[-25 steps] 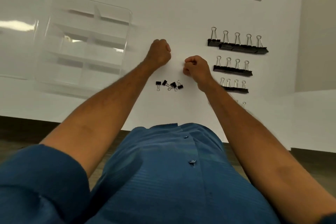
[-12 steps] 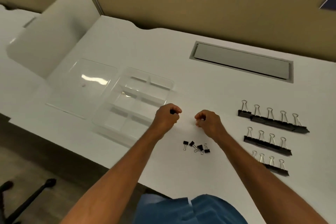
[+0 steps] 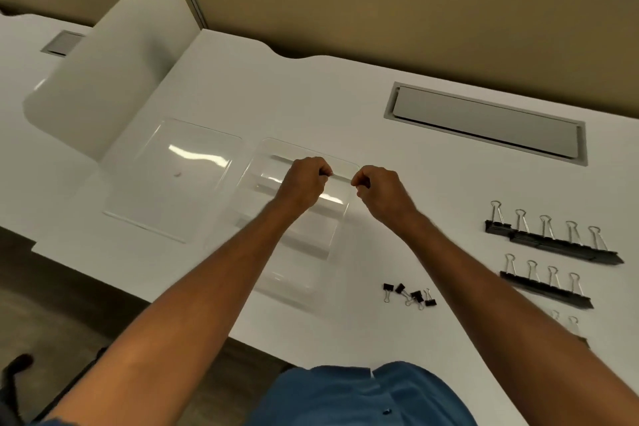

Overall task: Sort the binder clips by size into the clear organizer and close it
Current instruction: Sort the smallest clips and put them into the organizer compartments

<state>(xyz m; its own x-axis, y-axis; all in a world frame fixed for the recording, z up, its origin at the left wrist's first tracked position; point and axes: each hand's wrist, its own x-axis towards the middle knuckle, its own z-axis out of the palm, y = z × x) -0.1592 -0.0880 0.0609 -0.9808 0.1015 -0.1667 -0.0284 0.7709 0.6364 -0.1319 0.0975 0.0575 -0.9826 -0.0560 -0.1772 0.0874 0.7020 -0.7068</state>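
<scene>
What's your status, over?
Left hand and right hand both fisted over organizer, contents hidden. Smallest clips loose on desk. Nothing blocking.

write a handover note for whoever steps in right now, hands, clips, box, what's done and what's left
Left hand: fist closed over the far end of the clear organizer; contents hidden.
Right hand: closed beside the organizer's far right corner; contents hidden.
Lid lies open, flat, left of the organizer.
Tiny clips: loose cluster on the desk, right of the organizer's near end.
Large clips, medium clips and a partly hidden nearer row sit in rows at right.
Done: no clips visible in the compartments.
Left: sort all sizes, close lid.
</scene>
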